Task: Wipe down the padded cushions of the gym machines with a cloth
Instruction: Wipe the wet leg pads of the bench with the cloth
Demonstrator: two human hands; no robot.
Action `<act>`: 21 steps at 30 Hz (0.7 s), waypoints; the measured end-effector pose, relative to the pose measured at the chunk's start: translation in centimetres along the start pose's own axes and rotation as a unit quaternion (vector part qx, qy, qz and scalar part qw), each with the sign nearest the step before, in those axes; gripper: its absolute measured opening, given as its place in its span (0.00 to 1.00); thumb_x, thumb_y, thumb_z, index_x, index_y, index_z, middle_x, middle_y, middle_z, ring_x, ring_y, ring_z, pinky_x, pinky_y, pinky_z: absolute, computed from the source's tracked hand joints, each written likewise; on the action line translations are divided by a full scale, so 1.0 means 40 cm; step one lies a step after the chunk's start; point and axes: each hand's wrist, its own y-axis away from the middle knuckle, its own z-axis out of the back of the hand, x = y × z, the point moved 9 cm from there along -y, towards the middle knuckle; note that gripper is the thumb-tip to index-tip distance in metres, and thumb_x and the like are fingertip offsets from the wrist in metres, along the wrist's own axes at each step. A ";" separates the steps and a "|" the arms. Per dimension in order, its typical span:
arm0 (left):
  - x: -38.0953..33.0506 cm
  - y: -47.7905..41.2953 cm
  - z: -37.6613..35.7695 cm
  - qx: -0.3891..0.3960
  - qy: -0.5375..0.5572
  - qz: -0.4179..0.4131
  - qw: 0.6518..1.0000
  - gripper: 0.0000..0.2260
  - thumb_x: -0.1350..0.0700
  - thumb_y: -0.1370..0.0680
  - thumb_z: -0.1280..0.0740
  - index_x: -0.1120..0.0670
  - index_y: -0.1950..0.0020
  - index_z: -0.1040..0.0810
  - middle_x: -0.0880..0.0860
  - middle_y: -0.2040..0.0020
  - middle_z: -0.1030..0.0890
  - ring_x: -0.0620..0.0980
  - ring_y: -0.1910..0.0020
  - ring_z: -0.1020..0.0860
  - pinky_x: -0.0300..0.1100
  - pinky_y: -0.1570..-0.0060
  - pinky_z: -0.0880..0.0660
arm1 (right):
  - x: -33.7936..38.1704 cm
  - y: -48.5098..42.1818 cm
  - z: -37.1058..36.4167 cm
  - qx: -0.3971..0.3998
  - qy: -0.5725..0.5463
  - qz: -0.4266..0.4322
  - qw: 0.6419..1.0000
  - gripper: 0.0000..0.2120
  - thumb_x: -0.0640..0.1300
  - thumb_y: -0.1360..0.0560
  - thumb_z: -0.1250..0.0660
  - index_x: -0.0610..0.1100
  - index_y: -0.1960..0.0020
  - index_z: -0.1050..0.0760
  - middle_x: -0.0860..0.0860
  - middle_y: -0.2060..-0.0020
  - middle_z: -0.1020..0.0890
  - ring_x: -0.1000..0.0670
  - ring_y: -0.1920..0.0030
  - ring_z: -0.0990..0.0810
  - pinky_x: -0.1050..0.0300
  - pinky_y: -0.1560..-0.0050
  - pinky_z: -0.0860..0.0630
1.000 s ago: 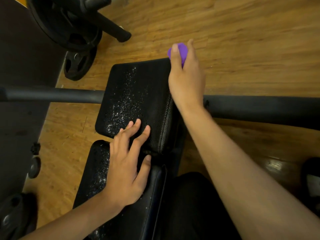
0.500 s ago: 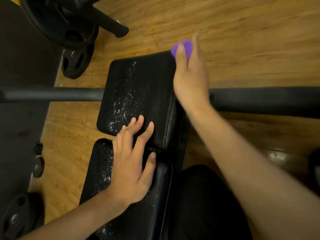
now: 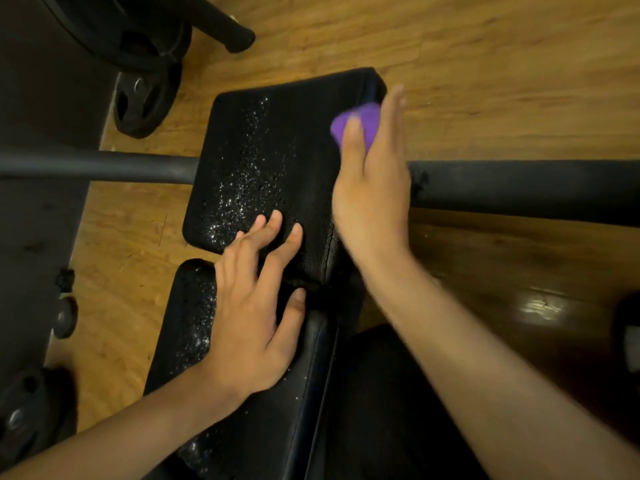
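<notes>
right hand [image 3: 372,188]: fingers pressing purple cloth [image 3: 356,124] flat at far right corner of upper cushion [image 3: 277,161] | left hand [image 3: 252,306]: splayed, empty, bracing near edge | droplets lie left of cloth, so right hand is nearer

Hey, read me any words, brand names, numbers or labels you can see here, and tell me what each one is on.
None can be read. The far pad, near pad, purple cloth and crossbar show no lettering. Any raised marks on the weight plates are too dark and blurred to read.
</notes>
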 end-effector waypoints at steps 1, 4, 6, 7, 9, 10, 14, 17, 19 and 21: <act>-0.001 -0.001 0.000 -0.001 -0.001 -0.001 1.000 0.25 0.53 0.19 0.40 0.57 0.21 0.33 0.59 0.22 0.33 0.61 0.21 0.37 0.64 0.27 0.38 | -0.002 -0.066 -0.001 0.006 -0.011 -0.015 1.000 0.29 0.53 0.13 0.50 0.45 0.16 0.55 0.49 0.17 0.49 0.52 0.19 0.49 0.75 0.30 0.57; -0.001 -0.001 -0.001 -0.001 -0.002 0.002 1.000 0.26 0.53 0.19 0.40 0.58 0.21 0.32 0.60 0.22 0.33 0.61 0.22 0.36 0.64 0.27 0.38 | 0.016 -0.101 0.006 0.001 -0.048 -0.012 0.999 0.28 0.53 0.13 0.51 0.46 0.16 0.52 0.49 0.17 0.45 0.51 0.19 0.46 0.62 0.23 0.49; -0.001 0.000 0.000 0.001 -0.007 0.003 1.000 0.26 0.53 0.19 0.40 0.58 0.21 0.33 0.60 0.22 0.33 0.61 0.21 0.36 0.64 0.27 0.38 | 0.014 0.022 0.007 -0.020 -0.030 0.030 0.999 0.28 0.51 0.13 0.50 0.46 0.16 0.52 0.49 0.17 0.48 0.52 0.18 0.50 0.69 0.25 0.52; 0.000 0.000 0.000 0.001 -0.007 0.005 1.000 0.26 0.53 0.19 0.40 0.58 0.21 0.33 0.59 0.22 0.33 0.60 0.21 0.37 0.64 0.27 0.38 | 0.004 0.111 0.000 -0.028 -0.023 0.034 0.999 0.28 0.52 0.14 0.50 0.48 0.16 0.53 0.51 0.17 0.51 0.54 0.18 0.51 0.68 0.23 0.52; 0.002 0.004 0.000 0.005 -0.001 0.014 1.000 0.26 0.52 0.19 0.41 0.57 0.21 0.32 0.59 0.21 0.34 0.60 0.21 0.37 0.64 0.27 0.38 | -0.016 0.277 -0.018 -0.022 -0.009 0.018 1.000 0.29 0.55 0.14 0.52 0.57 0.18 0.63 0.61 0.19 0.59 0.58 0.18 0.55 0.59 0.20 0.48; 0.002 0.004 0.000 0.006 0.002 0.017 1.000 0.26 0.51 0.19 0.42 0.57 0.21 0.32 0.58 0.21 0.34 0.60 0.21 0.37 0.63 0.27 0.38 | -0.019 0.312 -0.026 -0.010 -0.002 0.005 1.000 0.30 0.57 0.15 0.53 0.61 0.20 0.67 0.65 0.21 0.62 0.59 0.19 0.57 0.55 0.21 0.46; -0.007 0.001 0.003 0.005 -0.003 0.005 1.000 0.26 0.53 0.19 0.41 0.57 0.21 0.34 0.60 0.22 0.34 0.60 0.21 0.37 0.57 0.24 0.40 | -0.007 0.143 -0.010 0.019 -0.010 0.009 1.000 0.29 0.54 0.14 0.52 0.52 0.17 0.58 0.53 0.17 0.58 0.51 0.18 0.56 0.66 0.24 0.53; -0.007 0.000 0.002 0.004 -0.007 -0.001 1.000 0.26 0.53 0.19 0.41 0.57 0.21 0.34 0.60 0.22 0.34 0.59 0.21 0.37 0.56 0.24 0.41 | 0.024 -0.038 0.011 0.002 0.004 0.018 1.000 0.28 0.51 0.13 0.51 0.47 0.16 0.55 0.47 0.17 0.54 0.48 0.18 0.54 0.69 0.30 0.50; -0.003 0.001 0.001 0.005 -0.006 0.002 1.000 0.26 0.54 0.19 0.41 0.57 0.21 0.34 0.59 0.22 0.34 0.59 0.21 0.37 0.59 0.24 0.40 | 0.035 0.000 0.009 -0.033 0.010 0.034 0.999 0.27 0.50 0.13 0.50 0.48 0.16 0.53 0.49 0.17 0.51 0.48 0.18 0.52 0.57 0.24 0.43; -0.001 0.000 0.004 0.004 -0.002 0.004 1.000 0.26 0.53 0.20 0.40 0.57 0.21 0.33 0.59 0.22 0.34 0.59 0.21 0.37 0.62 0.26 0.39 | 0.032 0.145 -0.004 -0.039 0.013 0.044 0.998 0.27 0.50 0.14 0.49 0.51 0.17 0.53 0.53 0.17 0.52 0.52 0.17 0.54 0.61 0.21 0.48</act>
